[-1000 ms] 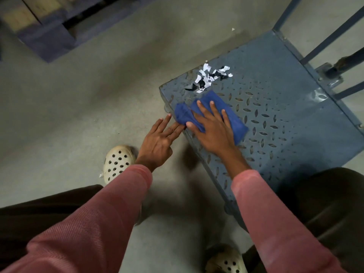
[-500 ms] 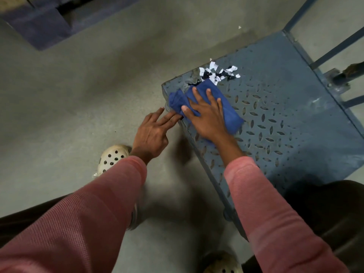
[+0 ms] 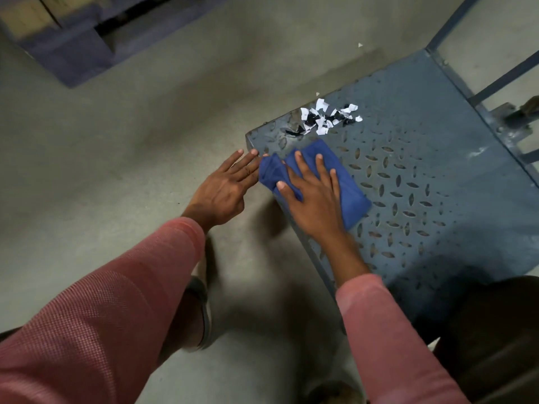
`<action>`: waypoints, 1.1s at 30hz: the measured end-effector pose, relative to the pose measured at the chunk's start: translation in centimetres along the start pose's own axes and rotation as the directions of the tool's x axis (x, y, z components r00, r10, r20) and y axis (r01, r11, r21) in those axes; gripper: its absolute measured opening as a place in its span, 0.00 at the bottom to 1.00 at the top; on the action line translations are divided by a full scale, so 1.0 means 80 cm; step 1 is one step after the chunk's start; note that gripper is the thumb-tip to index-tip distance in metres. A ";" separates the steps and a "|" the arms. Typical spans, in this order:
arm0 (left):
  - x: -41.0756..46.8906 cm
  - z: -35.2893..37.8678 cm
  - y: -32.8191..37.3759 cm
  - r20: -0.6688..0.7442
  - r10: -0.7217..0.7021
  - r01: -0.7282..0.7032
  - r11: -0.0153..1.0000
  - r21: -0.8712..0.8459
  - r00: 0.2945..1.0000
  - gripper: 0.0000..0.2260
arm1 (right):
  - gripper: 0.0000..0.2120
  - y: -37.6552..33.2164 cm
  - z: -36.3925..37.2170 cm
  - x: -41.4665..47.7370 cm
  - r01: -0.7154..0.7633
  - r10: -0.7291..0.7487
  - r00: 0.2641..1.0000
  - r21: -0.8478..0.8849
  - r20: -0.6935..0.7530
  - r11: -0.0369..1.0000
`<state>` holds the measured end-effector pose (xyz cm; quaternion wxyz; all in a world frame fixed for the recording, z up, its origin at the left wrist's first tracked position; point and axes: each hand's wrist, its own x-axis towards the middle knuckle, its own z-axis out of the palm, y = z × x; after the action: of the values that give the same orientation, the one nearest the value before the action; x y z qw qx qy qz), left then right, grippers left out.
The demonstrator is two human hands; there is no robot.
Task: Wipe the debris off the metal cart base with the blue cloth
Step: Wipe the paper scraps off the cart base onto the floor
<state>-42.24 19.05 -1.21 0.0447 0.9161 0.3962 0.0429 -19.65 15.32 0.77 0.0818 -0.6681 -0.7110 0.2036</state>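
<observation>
- The right hand (image 3: 316,196) lies flat on the blue cloth (image 3: 348,188), fingers straight and spread, pressing it onto the metal cart base (image 3: 437,176) near the base's front left corner; nothing is grasped
- The left hand (image 3: 226,188) is beside that corner, fingers straight and released; its fingertips reach the base's edge, just beside the cloth's bunched end
- The debris (image 3: 328,116), torn white and black scraps, sits on the base just beyond the cloth, apart from it
- Pink sleeves (image 3: 116,301) cover both arms; a grey floor (image 3: 116,170) lies below
</observation>
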 end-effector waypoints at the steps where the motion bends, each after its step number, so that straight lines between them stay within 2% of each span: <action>1: 0.000 0.001 -0.001 0.004 0.001 -0.001 1.000 0.005 1.000 0.34 | 0.26 -0.002 -0.002 0.012 0.000 0.000 1.000 0.006 0.007 1.000; 6: 0.001 0.008 0.003 0.019 -0.030 0.031 0.999 -0.032 0.999 0.36 | 0.26 0.005 -0.013 0.026 -0.001 0.000 0.998 0.020 0.056 1.000; 12: 0.002 0.019 0.015 0.019 -0.104 0.105 0.993 -0.062 0.994 0.43 | 0.29 0.000 0.003 -0.028 -0.155 0.153 0.987 -0.059 -0.040 0.986; 16: 0.000 0.024 0.020 0.033 -0.140 0.141 0.989 -0.035 0.990 0.43 | 0.28 -0.023 0.008 0.020 -0.088 0.087 0.996 -0.071 -0.011 0.994; 22: 0.002 0.023 0.029 0.166 -0.206 0.202 0.979 0.039 0.964 0.44 | 0.27 -0.025 0.000 0.074 -0.059 0.060 0.998 -0.077 0.019 0.995; 26: 0.002 0.025 0.029 0.098 -0.190 0.190 0.982 0.006 0.977 0.44 | 0.29 -0.018 0.005 0.027 -0.018 0.018 1.000 0.008 -0.025 1.000; 29: 0.001 0.027 0.030 0.051 -0.187 0.190 0.981 -0.047 0.981 0.45 | 0.29 -0.014 0.016 -0.024 0.006 -0.007 0.999 -0.043 -0.037 0.999; 33: 0.003 0.027 0.031 0.051 -0.205 0.208 0.976 -0.060 0.977 0.46 | 0.29 -0.017 0.026 -0.036 -0.041 0.036 0.996 -0.059 -0.080 0.997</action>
<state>-40.04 17.40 -3.01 0.0876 0.8688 0.4865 0.0306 -21.42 12.09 -0.14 0.0855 -0.6913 -0.7001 0.1571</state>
